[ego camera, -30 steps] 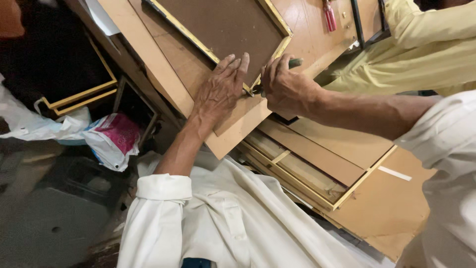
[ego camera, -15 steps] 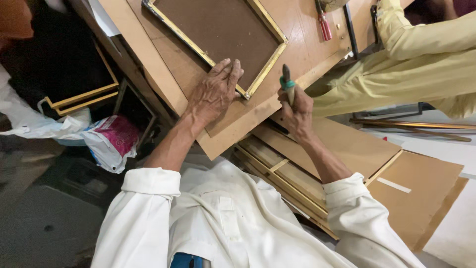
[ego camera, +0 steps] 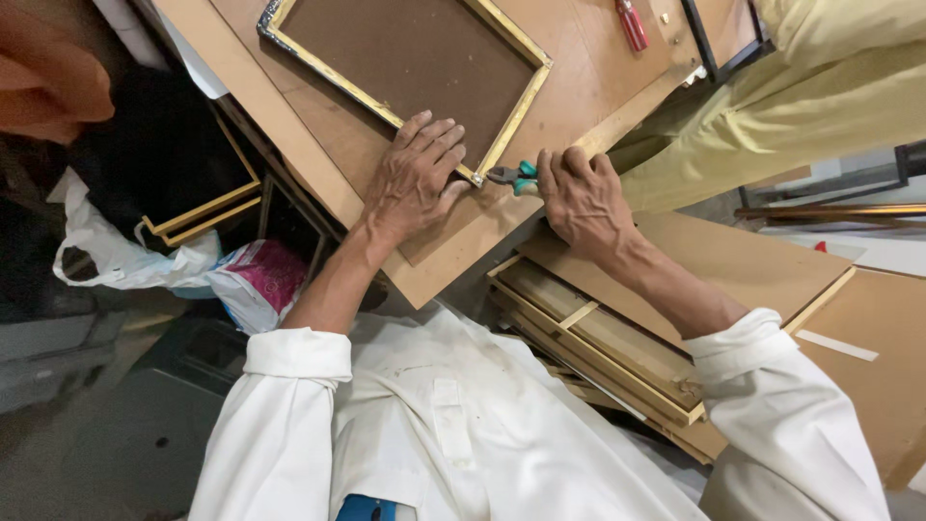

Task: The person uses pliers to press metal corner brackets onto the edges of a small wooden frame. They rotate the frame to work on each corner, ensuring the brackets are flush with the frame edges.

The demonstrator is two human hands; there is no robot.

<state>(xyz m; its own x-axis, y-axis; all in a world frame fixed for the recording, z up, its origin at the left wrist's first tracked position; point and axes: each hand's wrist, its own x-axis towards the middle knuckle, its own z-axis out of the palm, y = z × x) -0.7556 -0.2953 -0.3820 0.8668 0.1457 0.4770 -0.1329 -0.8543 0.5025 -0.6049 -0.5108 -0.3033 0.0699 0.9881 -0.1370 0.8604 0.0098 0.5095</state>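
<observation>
A gold-edged picture frame [ego camera: 516, 116] with a brown backing board lies face down on a wooden worktop [ego camera: 579, 87]. My left hand [ego camera: 415, 174] presses flat on the frame's near corner, fingers spread. My right hand [ego camera: 579, 198] grips green-handled pliers [ego camera: 511, 177], whose jaws touch that same corner of the frame. Both white sleeves reach in from below.
Another person in yellow clothing [ego camera: 772, 106] stands at the worktop's far right side. A red-handled tool [ego camera: 632, 24] lies on the worktop. Stacked boards and frames [ego camera: 617, 338] sit below right; a white plastic bag [ego camera: 145, 260] and gold frame pieces [ego camera: 198, 207] lie left.
My right hand, which held the pliers raised upright half a second ago, has come down and brought the jaws to the frame's corner. My left hand has stayed pressed on the frame.
</observation>
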